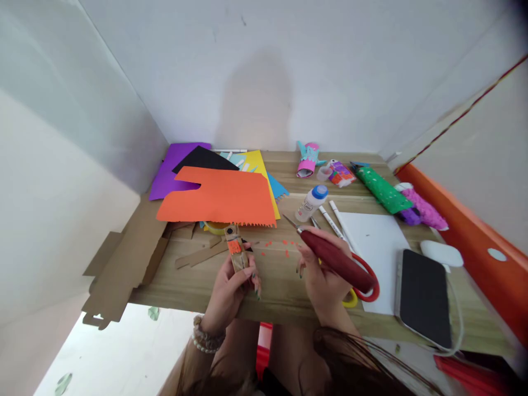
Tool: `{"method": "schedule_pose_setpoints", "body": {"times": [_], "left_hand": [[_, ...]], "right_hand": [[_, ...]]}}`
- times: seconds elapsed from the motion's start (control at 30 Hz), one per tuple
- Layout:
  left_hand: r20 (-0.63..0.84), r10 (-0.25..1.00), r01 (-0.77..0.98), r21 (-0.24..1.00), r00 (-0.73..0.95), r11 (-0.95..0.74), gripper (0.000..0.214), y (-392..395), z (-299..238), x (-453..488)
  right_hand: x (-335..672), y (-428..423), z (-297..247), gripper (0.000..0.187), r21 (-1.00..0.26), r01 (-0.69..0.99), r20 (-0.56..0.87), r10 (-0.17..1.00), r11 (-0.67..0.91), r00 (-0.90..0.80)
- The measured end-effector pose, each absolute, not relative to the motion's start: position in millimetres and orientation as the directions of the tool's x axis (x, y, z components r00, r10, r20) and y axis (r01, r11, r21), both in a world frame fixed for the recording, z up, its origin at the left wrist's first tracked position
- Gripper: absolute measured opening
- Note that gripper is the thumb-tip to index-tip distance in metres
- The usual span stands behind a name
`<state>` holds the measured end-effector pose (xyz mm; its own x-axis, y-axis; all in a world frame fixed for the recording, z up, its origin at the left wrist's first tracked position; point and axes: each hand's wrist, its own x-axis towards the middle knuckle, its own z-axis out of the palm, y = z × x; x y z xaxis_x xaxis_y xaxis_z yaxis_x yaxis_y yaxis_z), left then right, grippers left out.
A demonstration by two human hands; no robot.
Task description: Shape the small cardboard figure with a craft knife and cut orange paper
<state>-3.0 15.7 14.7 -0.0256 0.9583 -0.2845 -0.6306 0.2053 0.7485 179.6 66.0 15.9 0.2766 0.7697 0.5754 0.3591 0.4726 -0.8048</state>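
Note:
My left hand (pixel 233 283) is closed around a small cardboard tube (pixel 236 250) with an orange paper patch on it, held upright over the wooden table (pixel 272 280). My right hand (pixel 324 278) grips a dark red craft knife (pixel 338 258), its blade tip pointing left and up near the tiny orange paper scraps (pixel 280 245) scattered between my hands. Red-handled scissors (pixel 369 280) lie just right of that hand, partly under it.
An orange paper sheet (pixel 220 198) with a zigzag edge tops a stack of purple, black and yellow sheets. A glue bottle (pixel 311 202), markers (pixel 332 220), white paper (pixel 375 242), a phone (pixel 423 297), cardboard pieces (pixel 132 247) and decorated rolls (pixel 307 160) surround the hands.

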Motion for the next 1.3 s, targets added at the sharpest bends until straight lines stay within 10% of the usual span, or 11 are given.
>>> {"method": "schedule_pose_setpoints", "body": {"times": [0.27,0.57,1.07,1.3], "left_hand": [[-0.252,0.968,-0.629,0.752,0.004,0.199,0.052,13.7,10.6,-0.6],[-0.206,0.978,-0.623,0.763,0.017,0.171,0.054,13.8,11.5,-1.4],[-0.225,0.974,-0.583,0.789,0.019,0.194,0.051,10.2,3.8,-0.4],[-0.219,0.975,-0.567,0.807,-0.029,0.164,0.054,10.2,9.0,0.0]], "right_hand": [[173.8,64.4,35.9,0.005,-0.758,0.399,0.632,0.734,0.516,0.251],[167.0,67.4,37.4,0.023,-0.869,0.385,0.372,0.924,0.311,0.094],[156.6,70.0,36.8,0.015,-0.831,0.378,0.472,0.877,0.407,0.093],[172.4,73.9,35.8,0.022,-0.936,-0.153,0.231,0.88,0.318,0.416]]}}
